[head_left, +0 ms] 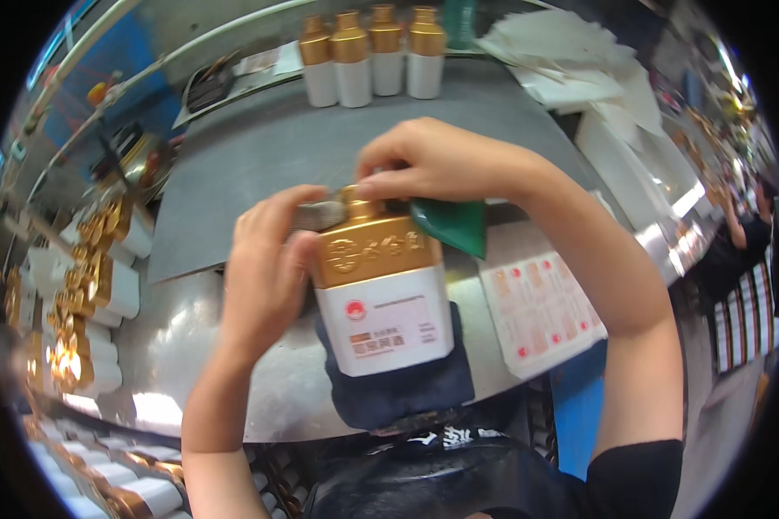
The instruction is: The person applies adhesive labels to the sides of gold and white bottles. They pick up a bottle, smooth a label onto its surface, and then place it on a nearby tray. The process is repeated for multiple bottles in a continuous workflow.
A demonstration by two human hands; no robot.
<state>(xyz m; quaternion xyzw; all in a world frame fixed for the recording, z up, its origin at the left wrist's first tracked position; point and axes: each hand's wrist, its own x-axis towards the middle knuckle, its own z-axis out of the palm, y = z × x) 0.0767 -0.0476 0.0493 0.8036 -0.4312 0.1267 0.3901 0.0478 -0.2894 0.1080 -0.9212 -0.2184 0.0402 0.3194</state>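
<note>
A flat white bottle (pixel 384 324) with a gold shoulder and gold neck stands tilted on a folded dark blue cloth (pixel 398 394), its label facing me. My left hand (pixel 268 259) grips the bottle's left shoulder, thumb on the near side. Beside those fingers is a grey ribbed piece (pixel 320 214), partly covered. My right hand (pixel 428 164) reaches across from the right, closed round the top of the gold neck; its fingertips are partly hidden. Below that hand, behind the bottle's right shoulder, lies a smooth green thing (pixel 454 227) whose kind I cannot make out.
Several gold-and-white bottles (pixel 353 73) stand at the table's far edge, more (pixel 104 285) at the left and lower left. A label sheet (pixel 544 307) lies right of the cloth. White packing sheets (pixel 563 56) and a white box (pixel 640 160) are far right. Another person (pixel 740 233) is farther right.
</note>
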